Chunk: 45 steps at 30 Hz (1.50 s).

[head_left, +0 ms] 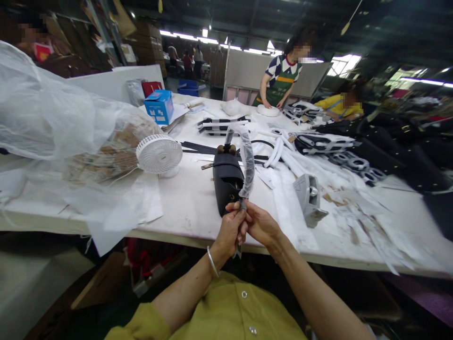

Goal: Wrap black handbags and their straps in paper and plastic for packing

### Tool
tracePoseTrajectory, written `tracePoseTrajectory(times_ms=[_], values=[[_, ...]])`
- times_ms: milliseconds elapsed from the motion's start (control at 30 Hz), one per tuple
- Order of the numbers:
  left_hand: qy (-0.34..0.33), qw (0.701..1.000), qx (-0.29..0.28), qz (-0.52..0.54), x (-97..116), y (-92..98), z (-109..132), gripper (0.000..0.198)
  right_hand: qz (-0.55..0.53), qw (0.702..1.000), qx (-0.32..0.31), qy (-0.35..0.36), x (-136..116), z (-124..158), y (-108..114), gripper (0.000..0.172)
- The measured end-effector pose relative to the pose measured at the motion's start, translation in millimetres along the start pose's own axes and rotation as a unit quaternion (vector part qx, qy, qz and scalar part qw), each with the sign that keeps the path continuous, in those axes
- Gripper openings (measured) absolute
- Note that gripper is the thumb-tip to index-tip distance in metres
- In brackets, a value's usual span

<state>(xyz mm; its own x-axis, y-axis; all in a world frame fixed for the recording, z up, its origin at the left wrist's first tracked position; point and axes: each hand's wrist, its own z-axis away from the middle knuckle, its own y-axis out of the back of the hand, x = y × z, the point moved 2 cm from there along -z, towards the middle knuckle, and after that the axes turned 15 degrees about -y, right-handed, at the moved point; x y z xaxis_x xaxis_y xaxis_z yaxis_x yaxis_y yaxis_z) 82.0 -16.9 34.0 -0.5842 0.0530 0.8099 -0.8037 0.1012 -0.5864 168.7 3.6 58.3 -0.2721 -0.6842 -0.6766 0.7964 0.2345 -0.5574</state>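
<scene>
A black handbag (226,177) stands on the white table in front of me. Its handle (248,163) arches up on the right side, wrapped in clear plastic film. At the handle's near end, my left hand (231,225) and my right hand (260,222) meet, with fingers closed around the wrapped end. A loose tail of the wrapping hangs below my left hand. The fingers partly cover the spot they grip, so the exact hold of each is hidden.
A white fan (159,155) stands left, beside a large clear plastic bag (102,156). Behind are a blue box (159,106) and wrapped handles (223,125). Right are a tape dispenser (308,200), paper strips and black bags (399,146). A co-worker (279,80) stands across the table.
</scene>
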Motion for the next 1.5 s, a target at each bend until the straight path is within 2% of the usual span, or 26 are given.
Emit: tracePoseTrajectory(times_ms=[167, 233, 300, 433, 500, 600, 667, 800, 900, 1000, 1100, 1300, 1500], values=[[-0.024, 0.998, -0.027, -0.060, -1, 4.8, -2, 0.044, -0.025, 0.999, -0.004, -0.021, -7, -3, -3, 0.038], [-0.068, 0.988, -0.033, -0.134, 3, 8.8, -2, 0.040, -0.008, 1.000, -0.001, -0.007, -9, -1, -3, 0.042], [-0.131, 0.962, -0.031, -0.236, 10, 13.5, -2, 0.036, 0.015, 0.999, 0.018, 0.031, -9, 5, -2, 0.045], [-0.220, 0.894, -0.016, -0.391, 19, 19.9, -2, 0.028, 0.086, 0.979, 0.133, 0.124, -4, 15, 0, 0.045], [-0.228, 0.885, -0.004, -0.405, 19, 21.0, -3, 0.021, 0.141, 0.960, 0.192, 0.149, -1, 15, -2, 0.044], [-0.218, 0.910, 0.017, -0.353, 17, 20.7, -3, 0.011, 0.176, 0.936, 0.249, 0.178, 3, 8, -3, 0.036], [-0.200, 0.928, 0.007, -0.315, 16, 19.6, -3, 0.011, 0.164, 0.934, 0.261, 0.182, 4, 4, -1, 0.033], [-0.105, 0.967, -0.078, -0.219, 11, 18.6, 1, 0.030, 0.161, 0.944, 0.231, 0.173, -1, 2, 6, 0.033], [-0.019, 0.994, -0.090, -0.056, 3, 22.0, 1, 0.034, 0.185, 0.954, 0.172, 0.163, -9, 5, 9, 0.031], [0.038, 0.989, -0.096, 0.101, -4, 25.2, -1, 0.028, 0.183, 0.968, 0.116, 0.128, -12, 4, 13, 0.035], [0.071, 0.971, -0.119, 0.195, -6, 26.3, -1, 0.022, 0.134, 0.981, 0.089, 0.111, -7, -3, 17, 0.038], [0.088, 0.962, -0.141, 0.219, -1, 25.6, 0, 0.020, 0.031, 0.995, 0.064, 0.070, 11, -15, 20, 0.039], [0.078, 0.971, -0.134, 0.185, -9, 24.3, -4, 0.026, -0.031, 0.996, 0.070, 0.037, 10, -14, 18, 0.034]])
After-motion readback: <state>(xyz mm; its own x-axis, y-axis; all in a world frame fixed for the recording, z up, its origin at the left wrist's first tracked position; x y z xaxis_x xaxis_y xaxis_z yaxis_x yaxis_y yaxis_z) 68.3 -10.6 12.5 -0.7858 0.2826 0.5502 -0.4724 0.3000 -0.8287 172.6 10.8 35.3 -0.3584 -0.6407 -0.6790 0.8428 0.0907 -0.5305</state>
